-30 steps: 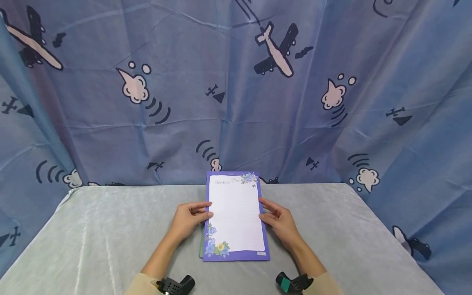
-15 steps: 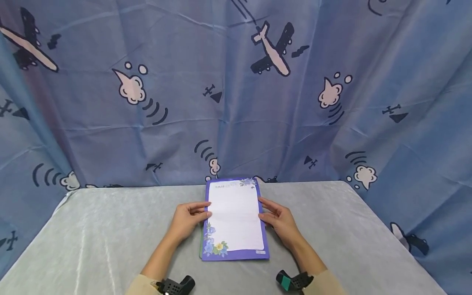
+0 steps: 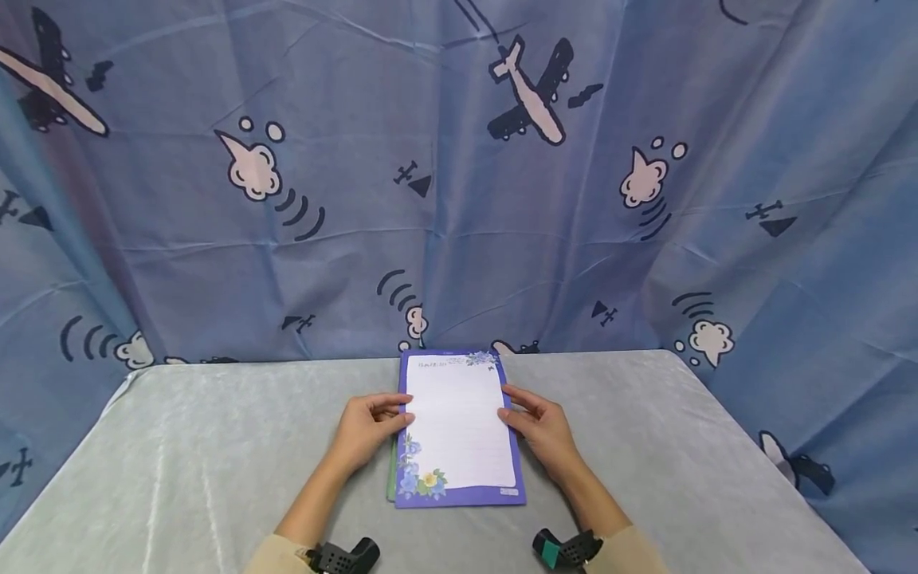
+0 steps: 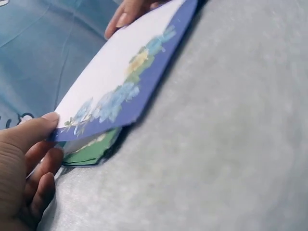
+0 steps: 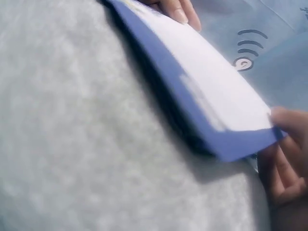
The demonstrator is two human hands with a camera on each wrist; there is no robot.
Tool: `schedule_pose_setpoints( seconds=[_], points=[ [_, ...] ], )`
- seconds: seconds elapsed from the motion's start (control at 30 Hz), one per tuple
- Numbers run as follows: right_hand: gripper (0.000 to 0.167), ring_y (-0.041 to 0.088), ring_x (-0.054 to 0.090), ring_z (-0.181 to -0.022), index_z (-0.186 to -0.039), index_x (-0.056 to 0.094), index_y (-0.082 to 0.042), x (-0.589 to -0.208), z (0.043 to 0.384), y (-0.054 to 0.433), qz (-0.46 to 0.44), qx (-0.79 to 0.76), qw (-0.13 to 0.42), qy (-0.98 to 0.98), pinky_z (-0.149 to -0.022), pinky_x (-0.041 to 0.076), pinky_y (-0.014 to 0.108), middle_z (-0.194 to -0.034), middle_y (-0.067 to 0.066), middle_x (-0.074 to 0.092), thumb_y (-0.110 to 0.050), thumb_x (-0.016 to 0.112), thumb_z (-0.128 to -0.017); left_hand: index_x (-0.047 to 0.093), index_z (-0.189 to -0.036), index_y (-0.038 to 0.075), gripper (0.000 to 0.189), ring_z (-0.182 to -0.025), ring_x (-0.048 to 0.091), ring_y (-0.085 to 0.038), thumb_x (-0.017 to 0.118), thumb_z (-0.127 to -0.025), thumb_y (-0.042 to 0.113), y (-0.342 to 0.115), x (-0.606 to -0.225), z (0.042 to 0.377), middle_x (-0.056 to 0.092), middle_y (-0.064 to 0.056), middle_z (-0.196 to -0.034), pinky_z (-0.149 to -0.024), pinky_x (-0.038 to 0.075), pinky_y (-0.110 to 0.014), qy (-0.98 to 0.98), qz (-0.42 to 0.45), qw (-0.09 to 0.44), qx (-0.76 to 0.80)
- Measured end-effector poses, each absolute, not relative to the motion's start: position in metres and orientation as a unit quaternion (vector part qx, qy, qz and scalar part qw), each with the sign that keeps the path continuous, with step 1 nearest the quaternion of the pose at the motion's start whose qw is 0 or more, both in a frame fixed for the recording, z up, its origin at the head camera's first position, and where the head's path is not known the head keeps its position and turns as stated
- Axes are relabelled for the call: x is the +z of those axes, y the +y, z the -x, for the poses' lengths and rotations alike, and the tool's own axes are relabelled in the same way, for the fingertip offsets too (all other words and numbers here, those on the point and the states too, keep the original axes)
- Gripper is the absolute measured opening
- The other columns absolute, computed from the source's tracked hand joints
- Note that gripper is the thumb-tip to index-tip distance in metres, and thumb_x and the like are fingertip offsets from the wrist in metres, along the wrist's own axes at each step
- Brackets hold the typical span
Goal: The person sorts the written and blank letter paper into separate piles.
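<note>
A purple-bordered sheet of letter paper (image 3: 459, 422) with blue and yellow flowers lies in front of the person, at the middle of the head view. My left hand (image 3: 367, 426) pinches its left edge, thumb on top and fingers below. At the opposite edge my right hand (image 3: 543, 430) pinches it the same way, the thumb reaching onto the white area. Green papers (image 4: 91, 149) show under the sheet in the left wrist view. Their full extent is hidden. In the right wrist view a dark layer or shadow runs beneath the purple border.
A pale grey cloth covers the table (image 3: 215, 446). Behind its far edge hangs a blue curtain (image 3: 344, 159) with printed planes and clouds. Black wrist devices (image 3: 344, 556) sit at both wrists.
The letter paper's far edge has come down from above the table's back edge. My right thumb has slid slightly inward over the sheet. My left hand has barely moved.
</note>
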State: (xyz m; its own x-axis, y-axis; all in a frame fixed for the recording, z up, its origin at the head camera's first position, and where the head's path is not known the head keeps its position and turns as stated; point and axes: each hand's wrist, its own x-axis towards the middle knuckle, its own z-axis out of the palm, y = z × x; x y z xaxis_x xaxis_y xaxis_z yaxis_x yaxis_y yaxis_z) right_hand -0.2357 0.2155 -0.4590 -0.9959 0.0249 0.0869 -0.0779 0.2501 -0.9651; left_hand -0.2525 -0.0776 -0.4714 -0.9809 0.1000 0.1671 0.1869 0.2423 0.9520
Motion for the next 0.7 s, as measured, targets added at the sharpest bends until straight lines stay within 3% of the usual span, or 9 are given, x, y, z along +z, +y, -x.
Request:
schedule_pose_setpoints(
  seconds=[0.3,0.53,0.7],
  points=[
    [0.046,0.012,0.074,-0.097,-0.134,0.065,-0.006,-0.459,0.238,0.214,0.002,0.599,0.057,-0.799,-0.08,0.054,0.013,-0.137,0.017,0.065,-0.011,0.076,-0.09,0.08,-0.107,0.015,0.02,-0.067,0.06,-0.007,0.079,-0.087,0.018,-0.073,-0.473,0.251,0.077,-0.003,-0.092,-0.063,0.049,-0.021,-0.838,0.087,0.07,-0.535],
    [0.045,0.024,0.071,-0.111,-0.134,0.066,-0.006,-0.456,0.239,0.217,0.022,0.597,0.053,-0.8,-0.083,0.053,0.014,-0.136,0.019,0.065,-0.012,0.075,-0.091,0.081,-0.101,0.011,0.013,-0.063,0.057,-0.006,0.074,-0.09,0.011,-0.074,-0.476,0.251,0.078,-0.004,-0.091,-0.058,0.047,-0.021,-0.842,0.075,0.09,-0.527],
    [0.044,0.029,0.059,-0.131,-0.134,0.067,-0.009,-0.451,0.241,0.224,0.035,0.587,0.052,-0.807,-0.091,0.052,0.017,-0.138,0.015,0.065,-0.015,0.075,-0.091,0.081,-0.096,0.012,0.009,-0.062,0.057,-0.006,0.077,-0.088,0.009,-0.073,-0.476,0.253,0.078,-0.005,-0.089,-0.057,0.046,-0.02,-0.836,0.07,0.113,-0.533]
  ],
)
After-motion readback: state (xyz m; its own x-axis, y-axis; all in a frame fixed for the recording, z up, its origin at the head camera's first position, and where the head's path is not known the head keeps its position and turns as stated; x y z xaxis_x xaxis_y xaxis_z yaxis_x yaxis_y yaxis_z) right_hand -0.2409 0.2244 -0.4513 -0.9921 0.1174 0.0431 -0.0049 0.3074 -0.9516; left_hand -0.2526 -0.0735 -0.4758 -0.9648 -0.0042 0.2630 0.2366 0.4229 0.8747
